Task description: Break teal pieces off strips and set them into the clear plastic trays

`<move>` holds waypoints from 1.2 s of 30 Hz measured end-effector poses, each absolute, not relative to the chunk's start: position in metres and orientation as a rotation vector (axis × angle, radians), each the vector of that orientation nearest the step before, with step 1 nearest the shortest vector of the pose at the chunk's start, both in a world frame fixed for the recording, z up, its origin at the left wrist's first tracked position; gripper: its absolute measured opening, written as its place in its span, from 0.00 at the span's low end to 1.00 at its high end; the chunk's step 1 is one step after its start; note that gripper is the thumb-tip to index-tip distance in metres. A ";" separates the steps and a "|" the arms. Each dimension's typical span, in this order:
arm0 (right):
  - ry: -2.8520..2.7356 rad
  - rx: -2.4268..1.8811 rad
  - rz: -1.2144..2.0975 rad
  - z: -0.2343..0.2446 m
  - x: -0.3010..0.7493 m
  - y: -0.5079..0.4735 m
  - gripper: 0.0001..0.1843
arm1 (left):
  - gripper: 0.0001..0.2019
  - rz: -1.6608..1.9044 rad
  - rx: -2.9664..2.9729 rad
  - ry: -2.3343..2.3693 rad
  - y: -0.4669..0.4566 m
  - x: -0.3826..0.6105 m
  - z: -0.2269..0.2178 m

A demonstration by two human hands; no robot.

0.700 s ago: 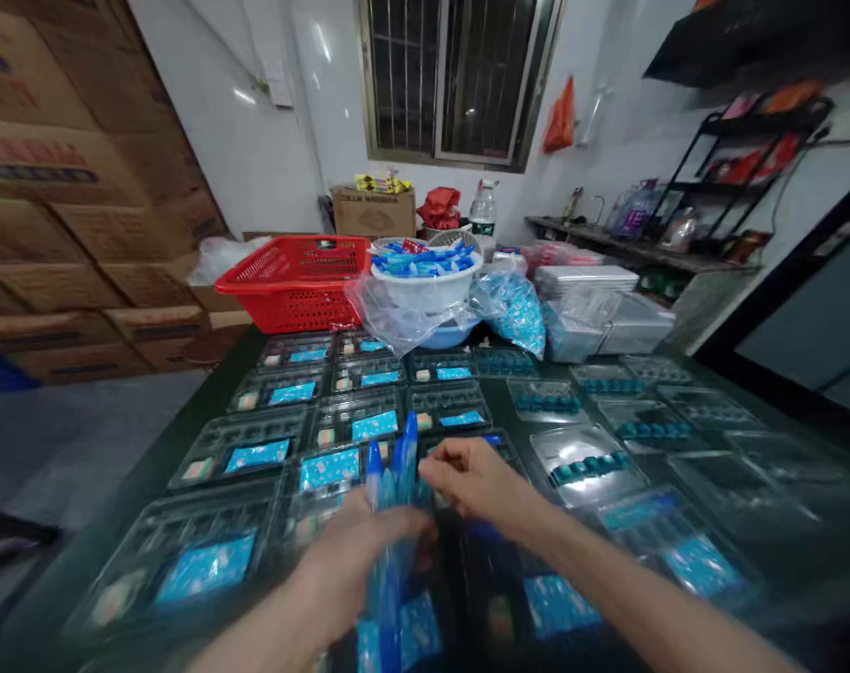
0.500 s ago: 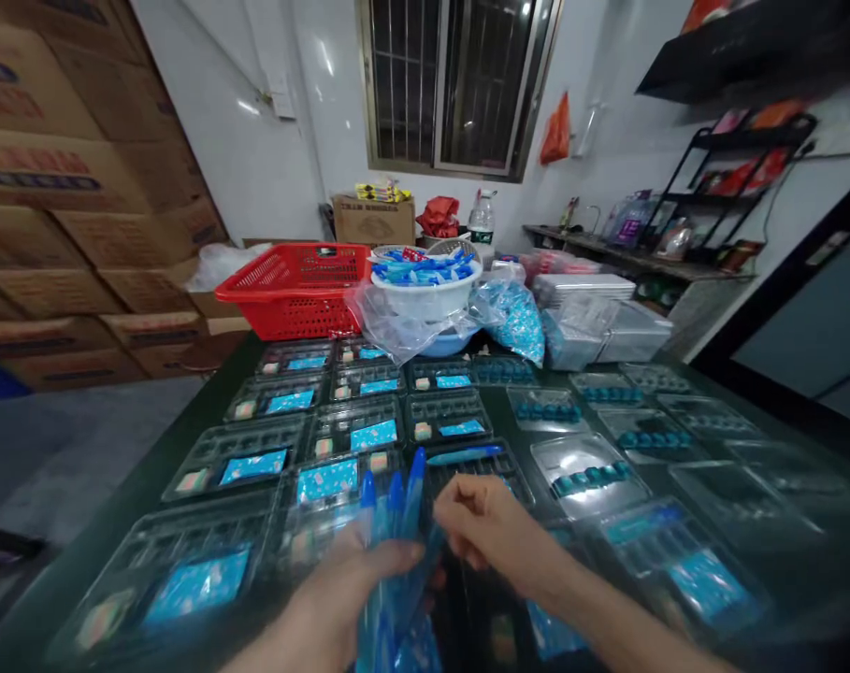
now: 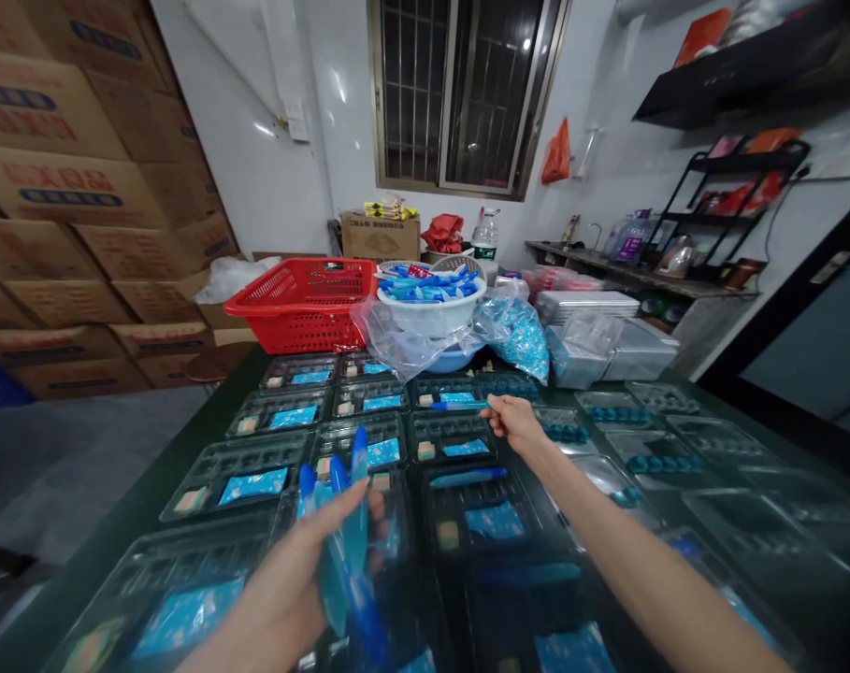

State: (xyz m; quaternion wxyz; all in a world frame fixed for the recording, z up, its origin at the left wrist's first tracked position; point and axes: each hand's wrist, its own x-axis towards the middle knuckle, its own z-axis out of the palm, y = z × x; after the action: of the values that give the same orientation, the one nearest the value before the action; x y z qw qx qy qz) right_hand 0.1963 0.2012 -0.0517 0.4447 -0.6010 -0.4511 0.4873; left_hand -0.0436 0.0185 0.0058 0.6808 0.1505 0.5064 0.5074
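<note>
Pens [image 3: 355, 537], or something pen-shaped with blue tips, fan out of the left hand [image 3: 280, 575] at lower centre. That hand is half curled, thumb over the bunch, a loose hold that probably keeps each stem separate and easy to draw. At mid-frame the right hand [image 3: 514, 422] is nearly closed, pinching a single pen [image 3: 459, 406] by one end; held level, it lies crosswise over the trays, perhaps to match their long slots. Just below, a clear plastic tray [image 3: 482, 496] bears another pen [image 3: 468, 478], a blue patterned packet [image 3: 493, 521] and a pale block [image 3: 448, 536]. The rows presumably keep every tray reachable. More pens heap the white bowl [image 3: 431, 320] at upper centre.

Cartons [image 3: 66, 182] at upper left carry red characters and blue ovals, too soft to read surely; lettering on the cardboard box [image 3: 381, 236] and the green-labelled bottle [image 3: 485, 236] is likewise illegible.
</note>
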 end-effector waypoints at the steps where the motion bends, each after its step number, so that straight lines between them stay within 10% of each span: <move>1: -1.141 -1.536 1.189 -0.057 0.193 0.208 0.13 | 0.11 1.137 0.329 1.150 0.018 -0.044 0.005; 16: -1.636 -1.598 0.772 -0.037 0.178 0.204 0.04 | 0.17 1.103 0.377 1.208 0.023 -0.030 0.009; 26: -1.722 -0.859 1.862 0.006 0.136 0.104 0.16 | 0.15 0.900 0.661 1.182 0.016 -0.012 0.017; 36: -1.152 -1.097 1.769 -0.024 0.190 0.187 0.11 | 0.12 1.016 0.380 1.136 0.031 -0.044 -0.001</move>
State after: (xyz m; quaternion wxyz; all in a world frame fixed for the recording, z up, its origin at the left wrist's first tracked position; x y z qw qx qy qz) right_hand 0.1896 0.1873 -0.0241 0.3722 -0.4279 -0.4493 0.6902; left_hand -0.0437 0.0306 -0.0009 0.7070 0.1712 0.5114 0.4575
